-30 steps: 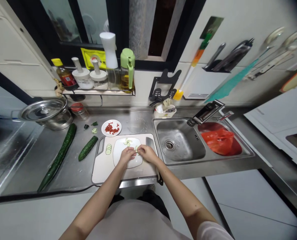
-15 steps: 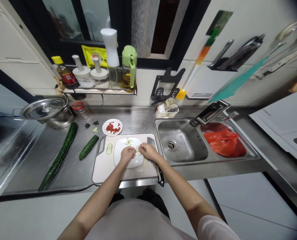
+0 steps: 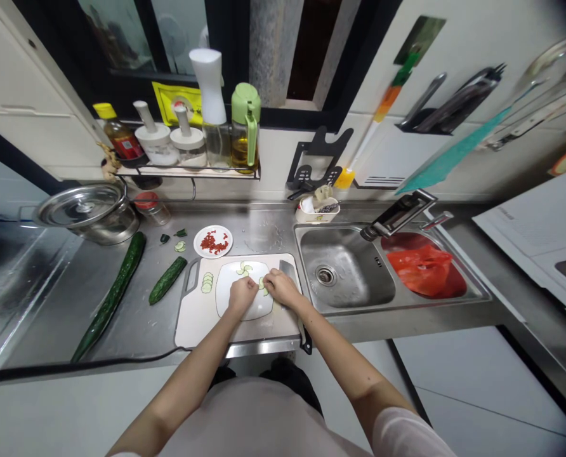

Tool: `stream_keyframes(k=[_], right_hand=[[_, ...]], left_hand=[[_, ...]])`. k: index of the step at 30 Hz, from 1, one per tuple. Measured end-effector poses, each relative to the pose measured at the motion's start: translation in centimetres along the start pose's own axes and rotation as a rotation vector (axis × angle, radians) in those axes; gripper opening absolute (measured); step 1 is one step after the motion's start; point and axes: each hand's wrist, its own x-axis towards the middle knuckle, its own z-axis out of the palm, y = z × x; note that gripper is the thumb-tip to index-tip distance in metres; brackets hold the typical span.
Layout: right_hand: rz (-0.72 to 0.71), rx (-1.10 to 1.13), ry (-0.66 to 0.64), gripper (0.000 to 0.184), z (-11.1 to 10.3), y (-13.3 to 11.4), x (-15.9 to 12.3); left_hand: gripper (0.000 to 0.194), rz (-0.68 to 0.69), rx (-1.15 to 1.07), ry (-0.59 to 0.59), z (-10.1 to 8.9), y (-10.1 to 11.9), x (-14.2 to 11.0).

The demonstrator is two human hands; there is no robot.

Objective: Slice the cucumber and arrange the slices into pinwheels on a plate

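Over a white plate (image 3: 226,303), my left hand (image 3: 242,296) is closed in a pinch; what its fingertips hold, if anything, is too small to make out. Close beside it, my right hand (image 3: 282,288) has bent fingers pressed together on a thin cucumber slice (image 3: 261,283) at the plate's right side. More cucumber slices (image 3: 245,268) lie at the plate's far edge. The plate rests on a pale cutting board (image 3: 197,327), where a row of overlapping cucumber slices (image 3: 207,283) sits at left. A knife (image 3: 306,341) lies along the board's right edge, partly hidden by my right forearm.
Left of the board lie a cut cucumber (image 3: 167,280) and a long whole cucumber (image 3: 111,298). A small dish (image 3: 201,244) of chopped red pieces stands behind. A lidded pot (image 3: 90,212) is at back left; the sink (image 3: 354,270) with a red bag (image 3: 423,270) is at right.
Both hands stay over the plate, with only slight finger movement; the left fingers look more curled. The whole view has shifted a little.
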Motion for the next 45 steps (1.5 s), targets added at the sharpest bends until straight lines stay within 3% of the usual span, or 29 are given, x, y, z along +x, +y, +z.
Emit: stream_keyframes(k=[16,25,45], right_hand=[[0.028,0.049,0.071,0.017,0.6,0.0,-0.4],[0.068,0.063,0.11,0.016,0.4,0.1,-0.9],[-0.049,0.064,0.103,0.017,0.1,0.3,-1.0]], left_hand=[[0.016,0.144,0.167,-0.01,0.1,-0.1,-0.5],[0.018,0.133,0.193,-0.004,0.4,-0.3,-0.6],[0.016,0.084,0.2,0.005,0.4,0.1,-1.0]])
